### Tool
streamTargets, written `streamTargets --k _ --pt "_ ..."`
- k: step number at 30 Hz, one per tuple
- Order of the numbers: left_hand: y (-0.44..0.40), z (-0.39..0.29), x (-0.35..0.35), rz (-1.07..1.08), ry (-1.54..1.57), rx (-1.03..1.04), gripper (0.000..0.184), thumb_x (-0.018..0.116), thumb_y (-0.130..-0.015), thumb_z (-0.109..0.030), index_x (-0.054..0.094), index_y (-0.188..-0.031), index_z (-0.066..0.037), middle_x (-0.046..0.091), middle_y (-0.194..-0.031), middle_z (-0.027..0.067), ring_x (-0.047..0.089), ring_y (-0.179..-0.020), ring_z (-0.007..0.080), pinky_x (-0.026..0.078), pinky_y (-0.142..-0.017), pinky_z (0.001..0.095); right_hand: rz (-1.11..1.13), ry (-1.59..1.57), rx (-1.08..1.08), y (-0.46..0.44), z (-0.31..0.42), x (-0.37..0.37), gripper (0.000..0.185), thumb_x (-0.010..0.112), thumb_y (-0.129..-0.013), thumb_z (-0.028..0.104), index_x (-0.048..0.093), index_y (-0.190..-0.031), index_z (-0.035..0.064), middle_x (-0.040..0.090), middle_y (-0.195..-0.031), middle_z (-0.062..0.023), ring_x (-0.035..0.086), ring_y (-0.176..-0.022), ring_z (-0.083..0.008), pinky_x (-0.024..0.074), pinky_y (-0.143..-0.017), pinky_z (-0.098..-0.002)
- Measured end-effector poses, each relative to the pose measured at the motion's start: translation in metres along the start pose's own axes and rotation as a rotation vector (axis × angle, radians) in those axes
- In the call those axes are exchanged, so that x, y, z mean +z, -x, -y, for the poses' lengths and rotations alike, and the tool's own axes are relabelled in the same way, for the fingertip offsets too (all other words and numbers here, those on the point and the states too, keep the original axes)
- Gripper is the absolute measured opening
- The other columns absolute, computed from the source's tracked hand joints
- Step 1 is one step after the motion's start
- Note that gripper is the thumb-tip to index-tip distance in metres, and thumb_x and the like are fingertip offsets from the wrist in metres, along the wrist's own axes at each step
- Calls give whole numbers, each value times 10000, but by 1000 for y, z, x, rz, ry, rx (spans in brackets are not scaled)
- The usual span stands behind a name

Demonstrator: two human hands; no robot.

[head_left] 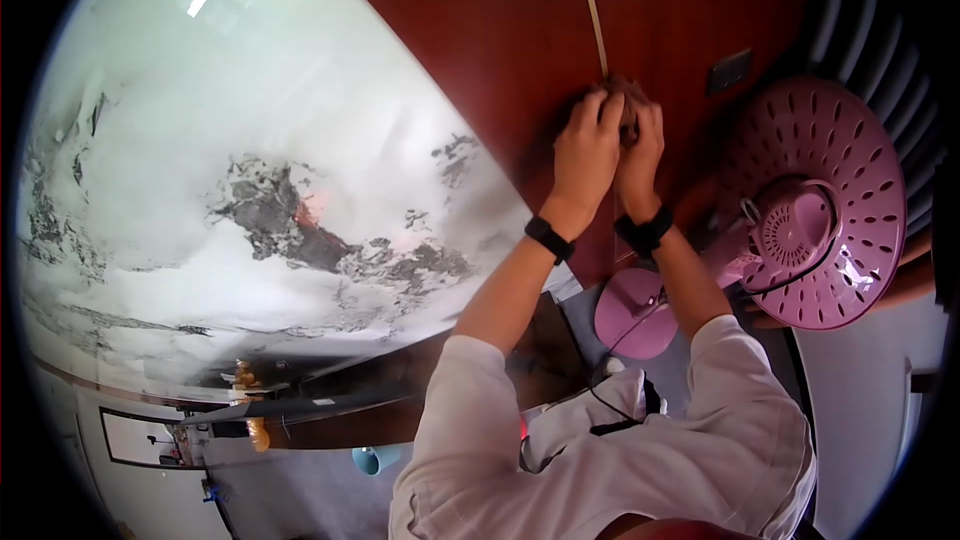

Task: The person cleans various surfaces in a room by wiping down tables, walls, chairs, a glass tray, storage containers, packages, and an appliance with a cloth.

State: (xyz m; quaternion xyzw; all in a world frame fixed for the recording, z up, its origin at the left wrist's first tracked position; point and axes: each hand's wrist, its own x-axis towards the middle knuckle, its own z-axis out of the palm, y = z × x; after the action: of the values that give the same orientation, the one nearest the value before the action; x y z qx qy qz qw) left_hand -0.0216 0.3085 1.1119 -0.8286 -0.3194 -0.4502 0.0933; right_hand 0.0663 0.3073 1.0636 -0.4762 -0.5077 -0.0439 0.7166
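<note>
Both my hands are raised against a glossy red-brown wooden panel (480,10). Between them is a small brown, crumpled thing that looks like a cloth (627,92), largely covered by my fingers. My left hand (590,145) closes on its left side with bent fingers. On the other side, my right hand (641,145) grips it, fingers curled. A thin gold strip (592,10) runs down the panel and meets the cloth at my fingertips. Each wrist wears a black band.
A pink fan-shaped appliance (870,170) with a slotted round head and round base (636,313) stands close by my right arm. A wall switch plate (729,72) is on the panel. Left is a glossy white marble-patterned surface (180,210). A teal bin (368,460) stands on the floor.
</note>
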Motion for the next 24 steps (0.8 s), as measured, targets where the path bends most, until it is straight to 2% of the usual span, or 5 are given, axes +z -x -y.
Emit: streamTargets --k 9,17,18,21,24 --pt "25 7 -2 35 10 -130 444 676 -806 -23 634 -1246 -71 624 -1198 110 661 -1022 320 583 -815 405 63 -97 22 19 -7 2 464 723 -765 -54 668 -1210 69 649 -1274 -125 589 -1231 -355 540 -936 -406" --pt "-21 20 -95 -328 -95 -173 443 640 -807 22 637 -1242 -60 622 -1232 162 627 -1099 375 532 -911 430 95 -159 -375 -54 84 49 481 696 -727 -76 675 -1193 42 638 -1211 -140 652 -1035 -308 559 -783 -342" --pt "-34 20 -104 -372 -83 -151 438 632 -809 35 638 -1238 -50 630 -1223 162 631 -1096 378 531 -917 423 112 -206 -368 -67 102 47 460 681 -734 -87 668 -1177 35 631 -1157 -128 646 -944 -285 555 -728 -325" --pt "-68 18 -106 -439 -80 -82 437 634 -804 50 641 -1230 -49 646 -1211 151 639 -1091 374 534 -918 420 72 -239 -263 -92 110 53 449 730 -713 2 689 -1152 92 649 -1053 -115 641 -964 -330 549 -786 -394" --pt "-87 5 -93 -399 -80 -38 440 651 -796 41 648 -1221 -72 658 -1208 130 645 -1086 358 541 -913 423 -11 -206 -220 -103 100 39 449 743 -713 15 693 -1150 101 628 -1055 -118 649 -919 -317 555 -752 -373"
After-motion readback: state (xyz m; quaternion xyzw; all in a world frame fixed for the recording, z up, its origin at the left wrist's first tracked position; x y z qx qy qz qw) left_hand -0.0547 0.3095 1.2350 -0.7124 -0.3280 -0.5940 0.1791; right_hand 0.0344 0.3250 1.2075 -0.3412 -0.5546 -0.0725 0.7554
